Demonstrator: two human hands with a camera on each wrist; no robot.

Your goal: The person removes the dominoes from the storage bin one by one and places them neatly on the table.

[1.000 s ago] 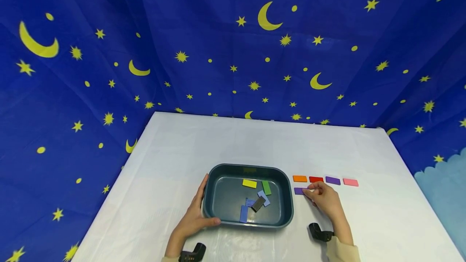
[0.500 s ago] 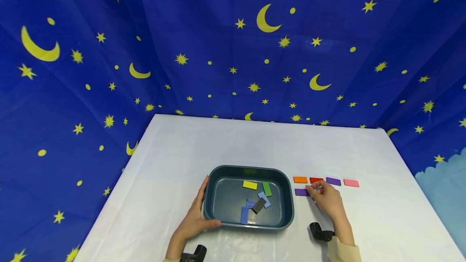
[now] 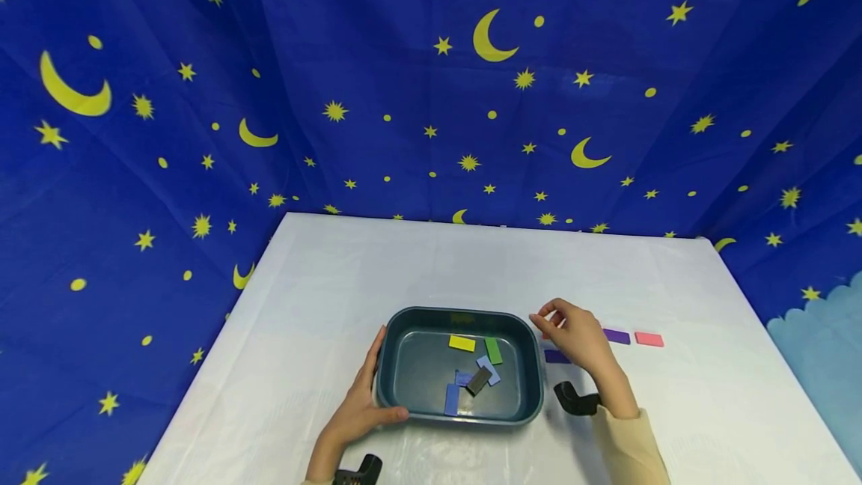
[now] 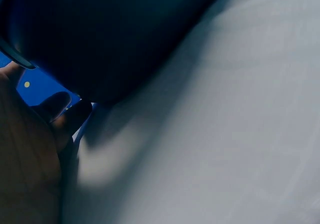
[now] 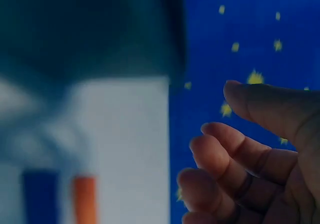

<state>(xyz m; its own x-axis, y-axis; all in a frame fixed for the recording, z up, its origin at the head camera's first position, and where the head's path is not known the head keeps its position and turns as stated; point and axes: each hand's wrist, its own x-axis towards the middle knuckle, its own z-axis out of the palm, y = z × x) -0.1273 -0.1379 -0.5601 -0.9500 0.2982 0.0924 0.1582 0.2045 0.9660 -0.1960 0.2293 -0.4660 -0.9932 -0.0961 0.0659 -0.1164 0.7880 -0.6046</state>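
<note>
A dark teal plastic tub [image 3: 387,389] sits on the table with several small flat coloured blocks inside. My left hand [image 3: 355,409] holds its near left corner, thumb along the front wall and fingers along the left wall. In the left wrist view, the left hand's fingers [image 4: 75,116] meet the tub's dark underside. My right hand [image 3: 578,335] hovers just right of the tub, over the row of blocks. Its thumb and fingertips are apart with nothing between them in the right wrist view. Below lie a purple block [image 3: 556,356] and an orange block [image 5: 85,199], the latter mostly covered in the head view.
Another purple block [image 3: 616,336] and a pink block [image 3: 649,339] lie to the right on the white table [image 3: 323,283]. Inside the tub are yellow [image 3: 462,343], green [image 3: 494,350], blue [image 3: 452,399] and black [image 3: 479,381] blocks. A starry blue curtain [image 3: 377,58] surrounds the table.
My right hand has left the lower purple block and moved up and left, over the orange and red blocks. The purple block stays on the table. My left hand keeps its place.
</note>
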